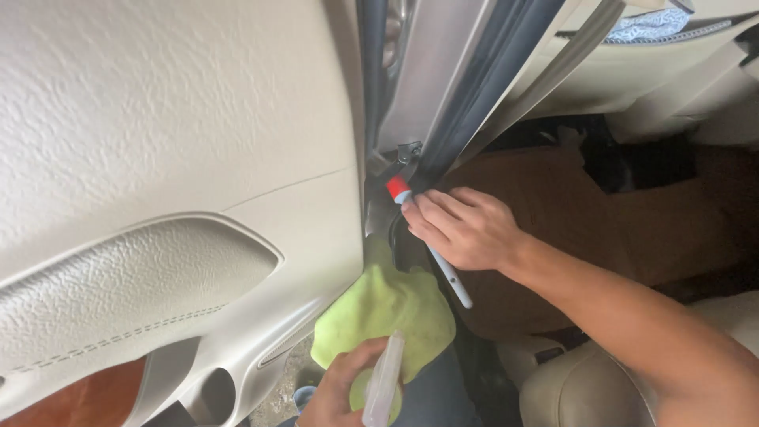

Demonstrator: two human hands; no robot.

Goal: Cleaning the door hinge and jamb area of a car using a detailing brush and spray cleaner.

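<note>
The right hand (462, 229) is closed around a thin white brush (443, 261), fingers curled over the upper part of its handle; the handle's tail sticks out below the palm, slanting down and to the right; the brush's red collar (396, 188) shows just above the fingertips, pressed into the gap beside the door panel (174, 158), right at the panel's rear edge; the bristles themselves are hidden in that gap, close under a small dark metal bracket (408, 150).

The left hand (344, 391) sits below the panel's lower rear corner, gripping a green cloth (383, 312) and a clear spray bottle (383, 387) together; the cloth bunches upward from the fist and touches the panel's edge; the bottle lies across the fingers, its top pointing up.

A dark rubber seal (482, 95) and a grey pillar (443, 71) rise from the bracket, leaning away from the panel to the right; a beige belt strap (553, 75) runs alongside them; farther right of the panel lie a brown floor mat (648, 213) and, below it, a beige seat (585, 387); the panel carries a textured armrest (126, 285) with a stitched line along it.
</note>
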